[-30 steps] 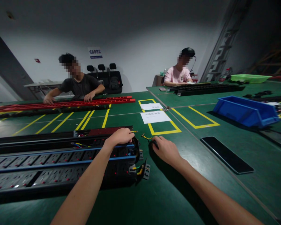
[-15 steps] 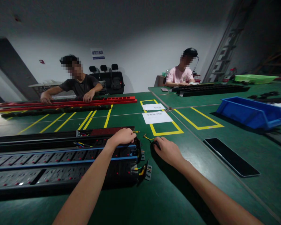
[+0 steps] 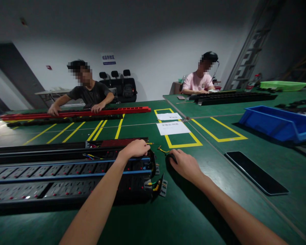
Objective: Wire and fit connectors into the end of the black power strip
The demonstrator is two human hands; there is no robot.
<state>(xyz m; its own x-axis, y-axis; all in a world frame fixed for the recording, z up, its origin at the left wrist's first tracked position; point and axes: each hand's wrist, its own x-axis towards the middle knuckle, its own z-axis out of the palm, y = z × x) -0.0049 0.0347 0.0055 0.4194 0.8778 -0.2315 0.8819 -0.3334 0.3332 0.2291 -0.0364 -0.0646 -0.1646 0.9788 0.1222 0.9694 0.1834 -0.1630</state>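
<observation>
A: Since the green table [image 3: 137, 224] runs under both hands, start there. Socket strips [image 3: 76, 168]?

B: Under and left of the left hand, side by side, ends pointing toward the right hand. Blue bin [image 3: 275, 124] and flat dark device [image 3: 255, 173] sit right of the right hand, bin farther out.

A: Hands?

B: Left hand [image 3: 137, 148]: palm down, fingers curled over a strip end; can't tell if gripping or just resting. Right hand [image 3: 185, 165]: fingers closed on a dark piece, just past the strip ends.

A: Tips, left side?

B: I'd press lightly and evenly so the strip can't slide. Grey end bracket [image 3: 163, 189] juts out between the hands, nearer the body; wrists could catch on it.

A: And the dark piece [image 3: 172, 158]?

B: Light, firm hold. Yellow wire [image 3: 164, 150] seems to come out of it, into the gap between the hands. Leave slack; a tug would likely strain it.

A: Smallest?

B: Second yellow tip [image 3: 150, 143], right by the left fingertips. Don't crush it.
</observation>
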